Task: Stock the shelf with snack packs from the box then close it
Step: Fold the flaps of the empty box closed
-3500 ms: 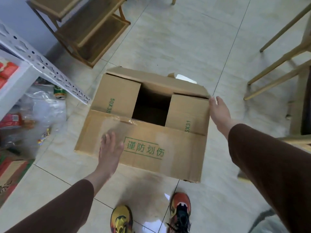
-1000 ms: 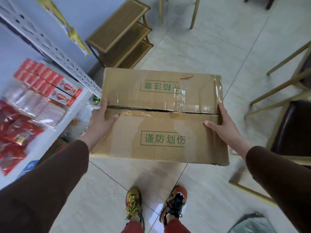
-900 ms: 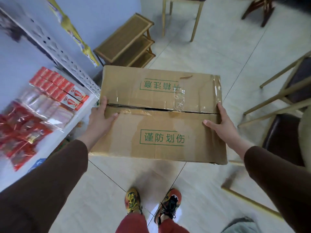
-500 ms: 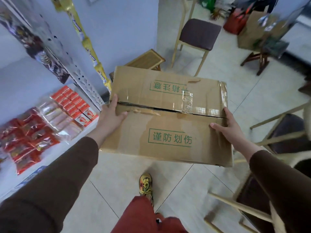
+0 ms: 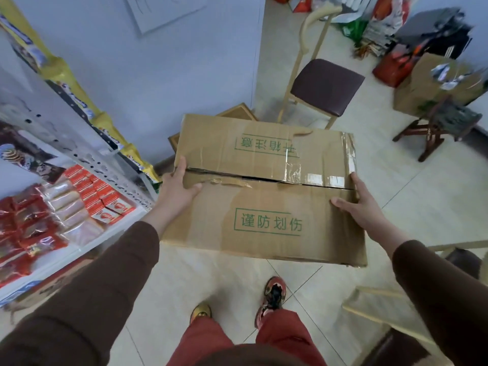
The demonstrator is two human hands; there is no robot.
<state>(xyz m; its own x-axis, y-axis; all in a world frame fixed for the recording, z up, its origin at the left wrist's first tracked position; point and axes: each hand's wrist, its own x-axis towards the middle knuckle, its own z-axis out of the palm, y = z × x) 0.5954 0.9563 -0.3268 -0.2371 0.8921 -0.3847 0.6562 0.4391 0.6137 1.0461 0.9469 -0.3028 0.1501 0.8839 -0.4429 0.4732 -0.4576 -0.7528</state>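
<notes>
Box [image 5: 266, 191], flaps closed, sits between both hands, left hand [image 5: 177, 188] and right hand [image 5: 361, 207] gripping its ends.

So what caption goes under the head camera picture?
Both hands, left hand and right hand, carry the closed cardboard box beside the stocked shelf.

Box [image 5: 266, 191] between the two hands: brown corrugated cardboard, matt, creased; strips of clear glossy tape across the flap seam and down the edge by the right hand [image 5: 361, 210], torn brown tape by the left hand [image 5: 177, 191]. Shelf [image 5: 111, 165] left of the left hand: white painted metal, perforated upright. Snack packs [image 5: 47, 228] on it: shiny plastic film, red and clear. Floor [image 5: 422, 202] beneath: pale tile, smooth, glossy. Chair [image 5: 324, 85] beyond the box: light wood frame, dark matt seat pad. Sleeves [image 5: 87, 294]: brown cloth, matt.
</notes>
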